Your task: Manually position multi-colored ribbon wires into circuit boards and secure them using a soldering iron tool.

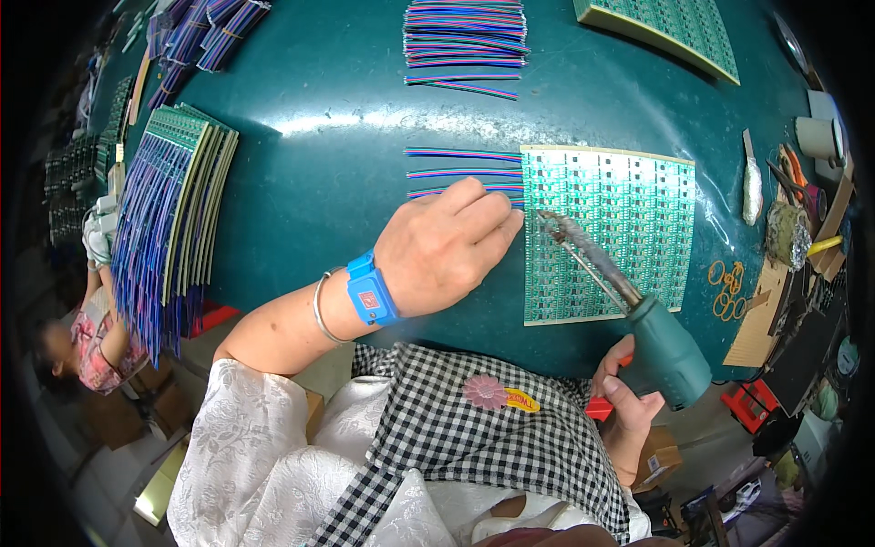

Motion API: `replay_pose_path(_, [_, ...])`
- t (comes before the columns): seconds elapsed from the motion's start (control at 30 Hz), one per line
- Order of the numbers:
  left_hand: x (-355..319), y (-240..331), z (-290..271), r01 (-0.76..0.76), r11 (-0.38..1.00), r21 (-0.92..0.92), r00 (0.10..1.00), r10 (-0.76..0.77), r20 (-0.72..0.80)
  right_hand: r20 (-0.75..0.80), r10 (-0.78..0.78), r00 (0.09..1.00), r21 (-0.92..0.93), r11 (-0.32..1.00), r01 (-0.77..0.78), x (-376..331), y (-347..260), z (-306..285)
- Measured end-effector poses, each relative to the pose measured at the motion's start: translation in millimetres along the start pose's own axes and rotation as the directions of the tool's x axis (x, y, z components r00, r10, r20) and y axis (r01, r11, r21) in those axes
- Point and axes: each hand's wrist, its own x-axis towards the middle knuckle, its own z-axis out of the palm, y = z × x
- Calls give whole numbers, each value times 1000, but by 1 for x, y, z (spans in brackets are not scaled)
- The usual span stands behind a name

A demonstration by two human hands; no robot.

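Note:
My left hand (451, 244) rests on the green table, its fingers pinching a multicoloured ribbon wire (456, 192) against the left edge of a green circuit board panel (629, 219). A blue wrist strap and a metal bangle sit on that wrist. My right hand (629, 392) grips the teal handle of a soldering iron (629, 296). The iron's metal tip (547, 219) lies at the panel's left edge, right beside my left fingertips. Two more ribbon wires (460, 155) lie attached along the same edge above my hand.
A bundle of loose ribbon wires (465, 41) lies at the top centre. A fanned stack of wired panels (173, 219) is at the left. Another green panel (665, 27) is at the top right. Rubber bands (726, 287), tools and a steel-wool pad (786, 232) line the right edge. Another person (77, 342) is at lower left.

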Motion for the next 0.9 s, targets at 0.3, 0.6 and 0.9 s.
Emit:
replay_pose_path(0.3, [-1,4,-2,35,999,-12,999,-35,30,0,-66,998,126,990,65,8,-11,2])
replay_pose_path(0.6, [-8,16,-22,60,987,148,984,-83,155,-32,-163,986,235,958,166,20,-6,-6])
replay_pose_path(0.9, [33,-39,-31,210,976,56,977,-208,-37,-7,-270,963,415,875,248,26,9,-20])
